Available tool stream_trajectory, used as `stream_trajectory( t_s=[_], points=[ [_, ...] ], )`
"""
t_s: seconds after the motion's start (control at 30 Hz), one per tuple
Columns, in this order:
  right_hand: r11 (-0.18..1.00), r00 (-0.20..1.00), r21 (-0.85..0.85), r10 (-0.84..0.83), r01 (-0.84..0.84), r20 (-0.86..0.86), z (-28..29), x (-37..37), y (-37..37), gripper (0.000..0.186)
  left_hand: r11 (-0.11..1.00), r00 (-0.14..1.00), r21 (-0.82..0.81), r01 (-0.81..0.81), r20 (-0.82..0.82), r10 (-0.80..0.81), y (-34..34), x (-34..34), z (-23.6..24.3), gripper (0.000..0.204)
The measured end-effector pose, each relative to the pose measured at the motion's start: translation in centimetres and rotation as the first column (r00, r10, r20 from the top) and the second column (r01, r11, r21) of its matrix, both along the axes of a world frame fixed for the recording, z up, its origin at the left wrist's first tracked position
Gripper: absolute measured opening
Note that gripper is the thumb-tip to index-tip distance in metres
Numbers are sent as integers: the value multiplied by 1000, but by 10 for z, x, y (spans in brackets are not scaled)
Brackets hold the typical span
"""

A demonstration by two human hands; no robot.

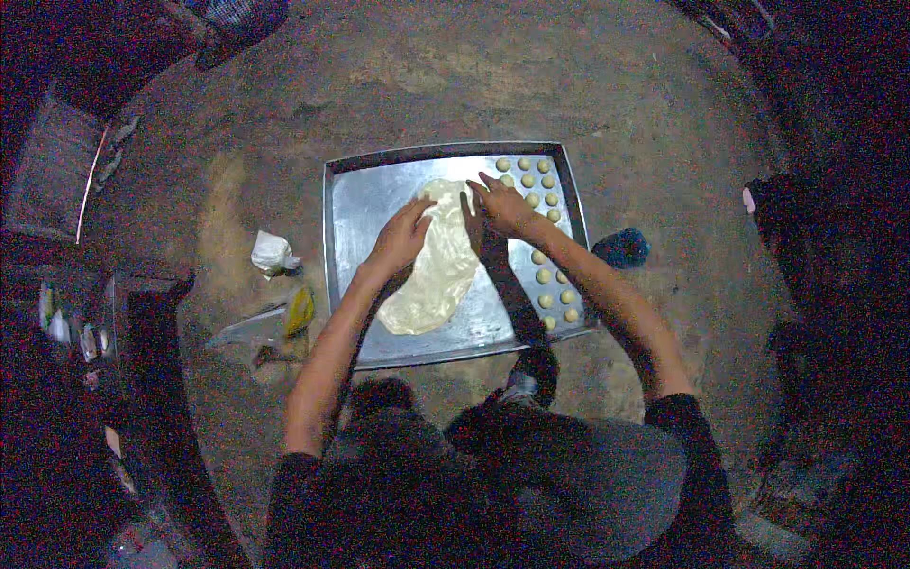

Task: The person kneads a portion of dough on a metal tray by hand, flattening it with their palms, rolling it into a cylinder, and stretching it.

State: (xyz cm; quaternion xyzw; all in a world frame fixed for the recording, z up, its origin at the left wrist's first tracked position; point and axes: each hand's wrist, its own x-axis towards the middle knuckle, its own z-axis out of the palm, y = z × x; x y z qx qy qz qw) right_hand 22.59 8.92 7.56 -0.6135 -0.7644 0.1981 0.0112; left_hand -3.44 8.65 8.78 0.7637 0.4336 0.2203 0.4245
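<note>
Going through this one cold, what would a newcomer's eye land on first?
Probably the large, pale, glossy sheet of dough, stretched lengthwise across the middle of a shallow, rectangular, silver metal tray, with the left hand and right hand on either side of its far end. Next, the small, round, cream-coloured dough balls along the tray's right side stand out.

Left fingers and right fingers apparently on pale dough.

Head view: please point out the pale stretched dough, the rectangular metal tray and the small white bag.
Pale stretched dough [434,266], head view: its middle.
Rectangular metal tray [360,202], head view: bare left floor.
Small white bag [272,252], head view: rounded body.
</note>
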Motion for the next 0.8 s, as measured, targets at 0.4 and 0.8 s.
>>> stream_trajectory(
  t_s=[0.4, 0.8],
  points=[
    [977, 981, 214, -43, 2, 188, -27, -54, -38, 58, 815, 881, 497, 297, -472, -32, 14, 44, -84, 63],
    [838, 995, 538, -52, 89, -85, -23, -32, -5, 44, 869, 941, 414, 270, -306, -146, 68, 58, -48, 47]
  ],
)
